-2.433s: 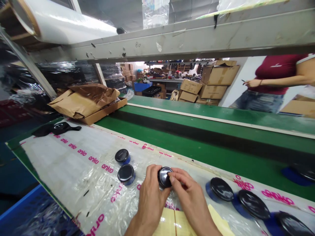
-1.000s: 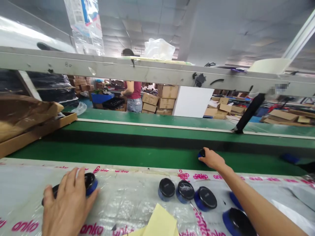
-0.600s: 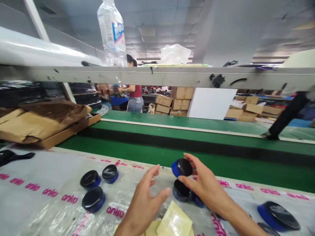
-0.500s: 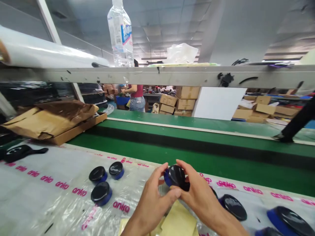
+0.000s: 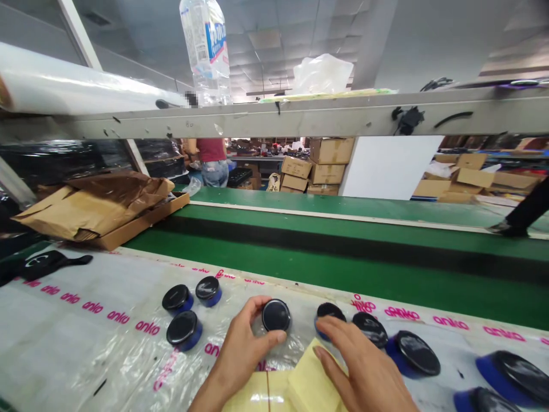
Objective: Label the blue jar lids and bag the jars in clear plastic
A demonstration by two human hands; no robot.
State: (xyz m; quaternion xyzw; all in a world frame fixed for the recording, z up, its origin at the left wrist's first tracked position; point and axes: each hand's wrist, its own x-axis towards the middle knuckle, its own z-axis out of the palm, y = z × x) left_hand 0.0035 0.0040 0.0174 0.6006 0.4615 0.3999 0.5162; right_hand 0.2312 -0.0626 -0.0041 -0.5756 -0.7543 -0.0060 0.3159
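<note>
The left hand [image 5: 242, 352] curves over a black-topped blue puck [image 5: 275, 315], thumb at its lower edge and fingers arched round its left side; whether it grips, I cannot tell. The right hand [image 5: 362, 369] is spread open over yellow paper [image 5: 315, 380], fingertips just beside a second puck [image 5: 329, 316]. Both pucks sit on a plastic sheet [image 5: 86, 337] printed with pink "anko". Three more pucks [image 5: 182, 331] stand to the left, and others [image 5: 412, 353] lie tilted at lower right. Beyond runs a green conveyor belt [image 5: 326, 292]. At upper left, brown paper [image 5: 98, 209] lies in a cardboard tray [image 5: 141, 226]; farther off are stacked cartons [image 5: 326, 166] and a co-worker in a red shirt [image 5: 211, 150].
</note>
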